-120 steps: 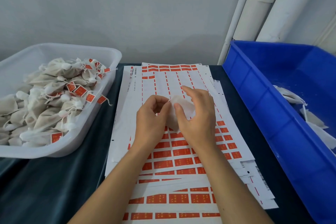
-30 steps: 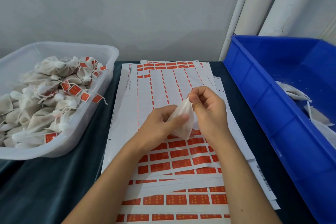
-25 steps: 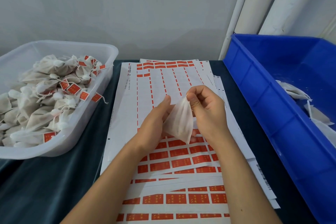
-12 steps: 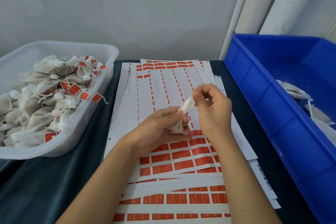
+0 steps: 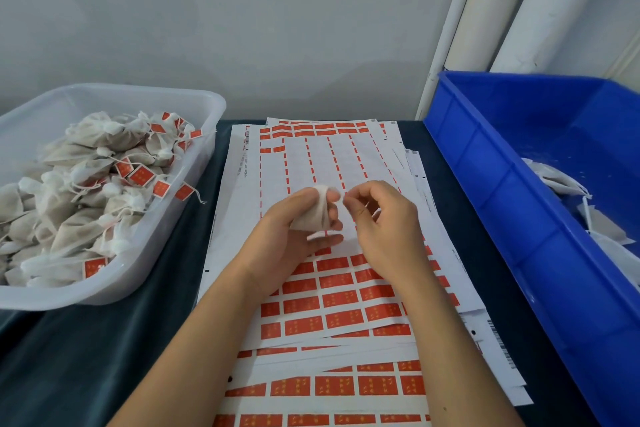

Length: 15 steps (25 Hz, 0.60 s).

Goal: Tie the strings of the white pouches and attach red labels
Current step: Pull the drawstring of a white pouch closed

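Left hand point(image 5: 294, 236) grips one white pouch point(image 5: 313, 211), neck bunched upward, held over the label sheets point(image 5: 332, 288). Right hand point(image 5: 384, 222) just beside it, fingers curled, thumb and forefinger pinching near the pouch top; string too thin to make out. Two tubs on the bench point(image 5: 86, 357): clear tub point(image 5: 114, 281) at left heaped with tied, red-tagged pouches, too many to count; blue bin point(image 5: 519, 218) at right, a few flat pouches inside.

Plain grey wall point(image 5: 242, 17) behind, white pipes point(image 5: 512, 7) leaning in the right corner, bench point(image 5: 86, 357) covered in dark teal cloth, even soft light, no hard shadows.
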Motion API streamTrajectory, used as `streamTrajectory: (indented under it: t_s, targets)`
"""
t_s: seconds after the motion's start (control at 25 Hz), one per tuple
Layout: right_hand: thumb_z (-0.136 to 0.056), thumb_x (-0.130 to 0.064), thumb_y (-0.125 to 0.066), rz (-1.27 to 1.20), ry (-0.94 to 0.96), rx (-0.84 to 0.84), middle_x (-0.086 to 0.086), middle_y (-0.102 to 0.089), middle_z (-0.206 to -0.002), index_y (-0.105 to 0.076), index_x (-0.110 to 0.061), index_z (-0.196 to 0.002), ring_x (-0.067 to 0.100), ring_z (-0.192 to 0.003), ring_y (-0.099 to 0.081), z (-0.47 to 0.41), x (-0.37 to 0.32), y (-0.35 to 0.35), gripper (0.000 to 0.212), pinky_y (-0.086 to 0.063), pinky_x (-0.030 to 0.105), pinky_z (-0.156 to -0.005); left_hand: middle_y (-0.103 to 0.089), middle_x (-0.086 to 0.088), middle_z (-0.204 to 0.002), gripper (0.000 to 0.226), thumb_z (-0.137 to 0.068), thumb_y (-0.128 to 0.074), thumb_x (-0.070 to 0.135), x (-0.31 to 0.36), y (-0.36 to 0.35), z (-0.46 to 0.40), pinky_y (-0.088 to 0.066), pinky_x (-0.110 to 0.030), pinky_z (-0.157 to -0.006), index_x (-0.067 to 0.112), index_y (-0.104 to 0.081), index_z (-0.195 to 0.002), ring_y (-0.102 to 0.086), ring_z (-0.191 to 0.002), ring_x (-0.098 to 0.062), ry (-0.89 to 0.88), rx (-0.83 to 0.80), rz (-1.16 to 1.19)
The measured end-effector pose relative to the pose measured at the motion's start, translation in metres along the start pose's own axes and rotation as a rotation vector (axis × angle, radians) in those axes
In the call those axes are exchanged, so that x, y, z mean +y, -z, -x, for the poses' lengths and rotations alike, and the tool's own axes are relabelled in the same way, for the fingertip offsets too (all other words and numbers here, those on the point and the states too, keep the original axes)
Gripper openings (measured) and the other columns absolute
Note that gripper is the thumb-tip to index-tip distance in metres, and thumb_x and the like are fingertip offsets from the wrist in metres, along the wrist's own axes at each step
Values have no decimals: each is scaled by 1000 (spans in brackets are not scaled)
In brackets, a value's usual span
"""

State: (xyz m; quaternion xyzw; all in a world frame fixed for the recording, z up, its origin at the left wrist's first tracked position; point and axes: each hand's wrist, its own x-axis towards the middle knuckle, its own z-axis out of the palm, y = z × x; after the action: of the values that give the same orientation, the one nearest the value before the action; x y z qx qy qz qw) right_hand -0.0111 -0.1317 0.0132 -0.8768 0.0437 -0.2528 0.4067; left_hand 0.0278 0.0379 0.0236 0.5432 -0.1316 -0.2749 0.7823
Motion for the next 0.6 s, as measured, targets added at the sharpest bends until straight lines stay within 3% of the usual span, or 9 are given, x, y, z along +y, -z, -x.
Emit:
streamTrajectory:
  t_s: [0.2,0.32,0.48,0.6]
  targets:
    - [-101,-38,-58,200,140,-57,-21,-55,-95,-56,-36,-97,0,-82,-55,4,-2,-4,6,-40,10,-73,-72,-2,-116,28,-105,-54,41,-3,-3,-3,-62,-38,-89,32,-78,-117,-69,-112,-27,-51,216,-115]
    - [-102,-42,-54,193,185,-82,-21,-54,-95,-53,-35,-96,0,-84,-56,5,-3,-3,9,-40,8,-72,-73,6,-121,29,-107,-52,41,-5,-7,-3,-62,-38,-91,33,-78,-117,-71,-111,-20,-86,253,-246]
    - [-100,-48,-46,105,224,-54,-20,-52,-99,-51,-34,-95,3,-90,-55,3,-11,-1,16,-42,9,-77,-74,-5,-86,39,-108,-49,36,-6,-10,-3,-61,-29,-79,11,-73,-91,-73,-80,-23,-135,259,-598]
    - [-102,-49,-47,52,190,-32,-19,-54,-110,-55,-31,-98,4,-101,-55,1,-12,2,20,-45,8,-81,-72,-2,-82,37,-106,-49,32,-4,-9,-2,-59,-30,-80,11,-71,-84,-71,-81,-19,-143,138,-660]
